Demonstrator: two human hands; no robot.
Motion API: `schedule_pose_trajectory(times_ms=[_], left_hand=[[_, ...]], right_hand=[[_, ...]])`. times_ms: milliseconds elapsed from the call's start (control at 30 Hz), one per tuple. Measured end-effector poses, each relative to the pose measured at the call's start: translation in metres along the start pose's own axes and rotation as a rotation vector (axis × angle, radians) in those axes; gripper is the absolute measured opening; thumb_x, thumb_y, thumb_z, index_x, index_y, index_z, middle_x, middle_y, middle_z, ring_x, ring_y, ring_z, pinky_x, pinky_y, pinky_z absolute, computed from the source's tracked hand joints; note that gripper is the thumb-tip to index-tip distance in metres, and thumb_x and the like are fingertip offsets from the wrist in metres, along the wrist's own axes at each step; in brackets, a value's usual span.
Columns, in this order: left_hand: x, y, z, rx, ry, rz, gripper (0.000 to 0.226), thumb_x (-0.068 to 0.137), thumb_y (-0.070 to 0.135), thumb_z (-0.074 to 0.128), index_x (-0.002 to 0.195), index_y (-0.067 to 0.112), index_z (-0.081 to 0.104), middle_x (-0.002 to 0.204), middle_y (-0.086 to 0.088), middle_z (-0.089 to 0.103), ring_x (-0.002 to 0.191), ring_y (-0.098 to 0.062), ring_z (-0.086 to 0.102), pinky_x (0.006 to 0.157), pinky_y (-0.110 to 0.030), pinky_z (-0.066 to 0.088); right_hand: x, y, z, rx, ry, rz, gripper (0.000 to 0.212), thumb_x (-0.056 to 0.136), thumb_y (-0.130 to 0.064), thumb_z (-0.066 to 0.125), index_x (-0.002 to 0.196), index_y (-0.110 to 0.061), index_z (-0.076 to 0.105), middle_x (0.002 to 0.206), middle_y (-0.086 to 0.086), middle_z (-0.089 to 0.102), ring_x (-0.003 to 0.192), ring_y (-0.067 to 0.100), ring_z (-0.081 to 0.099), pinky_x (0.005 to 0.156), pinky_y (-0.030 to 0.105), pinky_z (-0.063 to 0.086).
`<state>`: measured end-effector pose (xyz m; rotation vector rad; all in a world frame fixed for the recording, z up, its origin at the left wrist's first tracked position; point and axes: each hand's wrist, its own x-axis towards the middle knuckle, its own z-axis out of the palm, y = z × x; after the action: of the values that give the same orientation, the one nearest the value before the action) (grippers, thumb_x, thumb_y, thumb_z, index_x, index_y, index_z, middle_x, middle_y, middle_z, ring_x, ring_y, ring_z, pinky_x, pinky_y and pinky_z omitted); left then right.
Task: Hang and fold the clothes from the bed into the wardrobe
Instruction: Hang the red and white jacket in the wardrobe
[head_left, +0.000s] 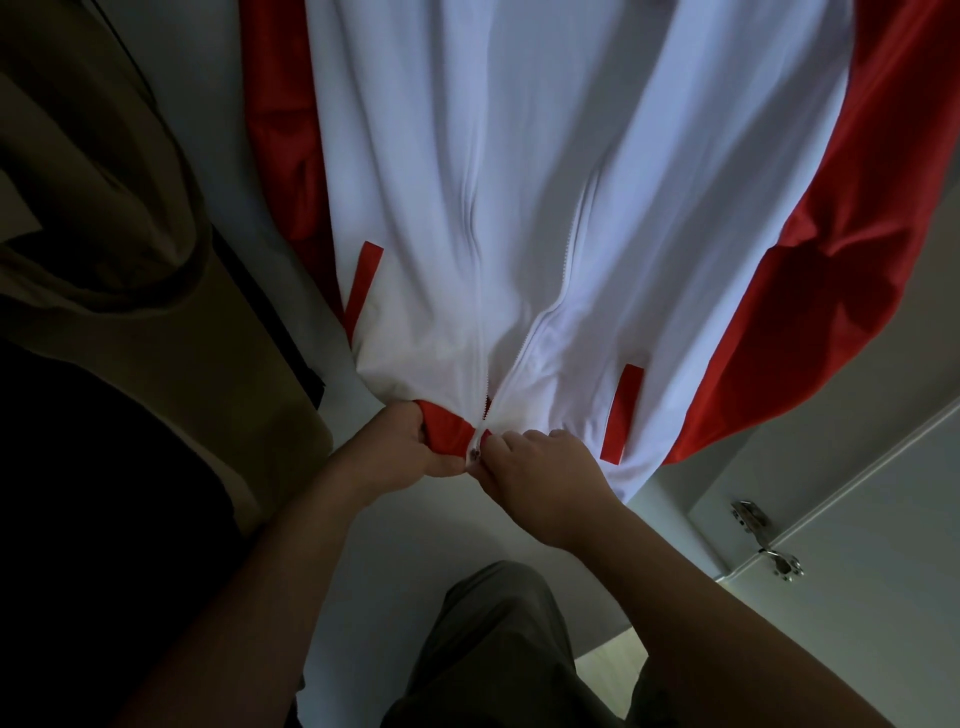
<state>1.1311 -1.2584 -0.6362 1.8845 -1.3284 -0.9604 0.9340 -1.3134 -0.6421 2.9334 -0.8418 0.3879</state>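
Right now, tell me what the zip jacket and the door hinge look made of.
Zip jacket: smooth synthetic fabric, probably polyester; faint sheen on the red sleeves, soft folds. Door hinge: polished metal, likely plated steel; bright glints.

One jacket (519, 156), one zipper (527, 340), two red pocket trims (363, 280) (623, 410), two hands (415, 441) (545, 475).

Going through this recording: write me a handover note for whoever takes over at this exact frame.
Hands: the left hand grips the red hem beside the zip; the right hand pinches the zip's bottom end.
Things: the white-and-red jacket hangs in front of the person, beside a beige garment; its top is out of view.
Done: the jacket appears hung.
Left: probably join and close the zip; the bed and remaining clothes are not in view.
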Motion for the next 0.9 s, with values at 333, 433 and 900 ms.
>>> schedule_pose_trajectory(times_ms=[333, 433, 900], left_hand=[[0.005, -0.024, 0.018, 0.017, 0.005, 0.006, 0.046, 0.075, 0.027, 0.085, 0.115, 0.025, 0.063, 0.104, 0.008, 0.070, 0.101, -0.010, 0.065, 0.088, -0.028, 0.053], [0.005, -0.033, 0.020, 0.011, -0.108, -0.022, 0.046, 0.073, 0.025, 0.084, 0.115, 0.023, 0.066, 0.103, 0.004, 0.073, 0.101, -0.012, 0.067, 0.091, -0.033, 0.055], [0.012, 0.015, 0.034, 0.324, 0.350, 0.263, 0.040, 0.074, 0.060, 0.075, 0.086, 0.025, 0.058, 0.087, 0.013, 0.068, 0.078, -0.007, 0.064, 0.067, -0.023, 0.052]], right_hand=[[-0.002, -0.001, 0.009, 0.257, -0.222, 0.064, 0.033, 0.105, -0.043, 0.033, 0.100, -0.021, 0.058, 0.080, -0.007, 0.059, 0.068, 0.014, 0.059, 0.069, 0.033, 0.052], [0.005, 0.002, 0.003, 0.188, -0.193, 0.102, 0.020, 0.102, -0.037, 0.042, 0.095, -0.024, 0.056, 0.076, -0.008, 0.058, 0.065, 0.013, 0.060, 0.059, 0.028, 0.048], [0.034, 0.018, -0.031, 0.103, 0.070, 0.208, 0.030, 0.102, -0.030, 0.042, 0.073, -0.025, 0.043, 0.060, -0.009, 0.045, 0.052, 0.017, 0.048, 0.047, 0.022, 0.026]])
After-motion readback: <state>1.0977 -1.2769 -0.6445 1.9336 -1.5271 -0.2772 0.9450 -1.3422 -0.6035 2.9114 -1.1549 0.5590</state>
